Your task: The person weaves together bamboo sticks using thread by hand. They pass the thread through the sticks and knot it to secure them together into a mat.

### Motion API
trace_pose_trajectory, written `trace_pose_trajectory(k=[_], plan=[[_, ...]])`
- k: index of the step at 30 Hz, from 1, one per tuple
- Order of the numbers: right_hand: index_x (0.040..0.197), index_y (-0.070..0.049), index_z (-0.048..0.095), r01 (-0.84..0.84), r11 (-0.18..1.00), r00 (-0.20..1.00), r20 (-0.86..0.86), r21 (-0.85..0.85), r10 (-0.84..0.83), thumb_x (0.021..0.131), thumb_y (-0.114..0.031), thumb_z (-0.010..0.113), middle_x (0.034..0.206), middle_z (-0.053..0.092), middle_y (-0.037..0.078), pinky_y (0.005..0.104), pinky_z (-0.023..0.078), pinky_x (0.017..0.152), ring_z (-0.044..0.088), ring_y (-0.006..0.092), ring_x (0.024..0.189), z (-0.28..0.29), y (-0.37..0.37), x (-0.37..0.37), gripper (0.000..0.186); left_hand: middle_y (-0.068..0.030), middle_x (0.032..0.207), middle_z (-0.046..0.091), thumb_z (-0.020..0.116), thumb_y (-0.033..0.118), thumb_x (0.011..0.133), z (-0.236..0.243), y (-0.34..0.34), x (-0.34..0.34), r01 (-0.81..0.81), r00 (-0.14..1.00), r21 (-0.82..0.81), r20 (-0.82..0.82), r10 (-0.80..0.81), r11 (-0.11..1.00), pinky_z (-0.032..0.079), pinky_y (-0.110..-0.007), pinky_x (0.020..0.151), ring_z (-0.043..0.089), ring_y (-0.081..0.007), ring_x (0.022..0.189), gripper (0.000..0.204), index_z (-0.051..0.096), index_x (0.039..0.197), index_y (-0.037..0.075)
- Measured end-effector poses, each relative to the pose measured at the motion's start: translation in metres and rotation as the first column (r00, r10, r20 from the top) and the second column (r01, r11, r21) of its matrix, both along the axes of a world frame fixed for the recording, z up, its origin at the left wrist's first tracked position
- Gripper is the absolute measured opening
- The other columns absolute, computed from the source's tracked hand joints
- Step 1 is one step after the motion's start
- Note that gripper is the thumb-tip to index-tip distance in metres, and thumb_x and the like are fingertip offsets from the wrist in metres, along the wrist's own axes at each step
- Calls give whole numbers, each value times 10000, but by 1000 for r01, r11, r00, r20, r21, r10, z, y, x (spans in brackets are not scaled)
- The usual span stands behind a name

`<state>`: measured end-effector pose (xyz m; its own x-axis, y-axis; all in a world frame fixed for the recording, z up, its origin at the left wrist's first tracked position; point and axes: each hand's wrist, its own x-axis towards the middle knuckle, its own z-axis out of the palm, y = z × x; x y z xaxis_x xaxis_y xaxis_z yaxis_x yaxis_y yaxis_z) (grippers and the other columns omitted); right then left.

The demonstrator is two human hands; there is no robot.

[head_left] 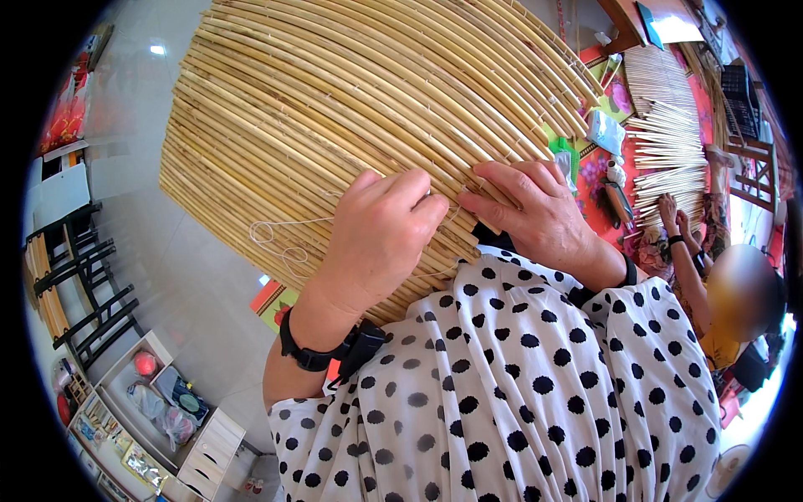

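Note:
A large mat of yellow reed stalks (335, 109), tied in rows with pale thread, spreads out before me, its near edge against my lap. My left hand (381, 230) is closed in a pinch just above the stalks near that edge. White thread (288, 243) lies in loose loops on the mat and runs toward this hand; its fingertips are partly hidden. Beside it, my right hand (539, 209) grips the ends of several stalks between thumb and fingers. A short bit of thread shows between the two hands.
To the right, a co-worker's hands (673, 216) are on a second mat of thin stalks (665, 138) over a red flowered cloth. A tissue pack (606, 132) lies nearer. Black-framed stools (79, 268) and an open drawer unit (150, 402) stand at the left.

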<state>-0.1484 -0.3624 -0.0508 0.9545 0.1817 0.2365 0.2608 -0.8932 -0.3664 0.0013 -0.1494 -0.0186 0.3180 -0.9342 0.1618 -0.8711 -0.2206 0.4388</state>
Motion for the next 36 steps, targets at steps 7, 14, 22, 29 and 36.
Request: trace_pose_trajectory(k=[7,14,22,29,36], plan=[[1350,-205,745,-10,1000,1000,3,-9,10,851,-143,664,1455,614,62,415,459,1035,613,251,1227,0,0,1,510,-41,842,558,753,85,809,-3,-4,8,62,998,-42,-12,-62,997,463,-378,723,623,-238,790,131,751,940,84],[1336,-205,749,-15,1000,1000,-9,-23,15,851,-146,666,1450,614,61,412,461,1027,614,252,1215,4,-1,1,495,-32,825,553,759,92,796,-4,-2,11,48,999,-49,-9,-49,998,465,-378,722,613,-235,780,137,769,931,105],[1308,-207,764,-12,1000,1000,4,-22,12,854,-159,671,1456,612,56,409,461,1025,612,247,1210,1,-1,2,466,-22,828,566,823,96,798,-7,11,9,-57,998,-89,-31,54,994,482,-371,720,588,-246,749,138,778,927,119],[1316,-204,763,-5,1000,1000,1,-6,5,849,-147,675,1455,612,57,410,458,1028,611,248,1219,0,0,1,478,-19,833,569,827,96,789,-9,7,3,-66,998,-93,-19,65,993,484,-366,717,590,-246,734,156,771,933,121],[1316,-202,762,-5,1000,1000,-1,-6,5,846,-143,678,1444,617,60,412,458,1026,611,249,1221,2,1,1,481,-23,842,563,812,101,800,-6,4,4,-34,999,-62,-29,32,997,488,-373,723,588,-254,742,148,759,938,114]])
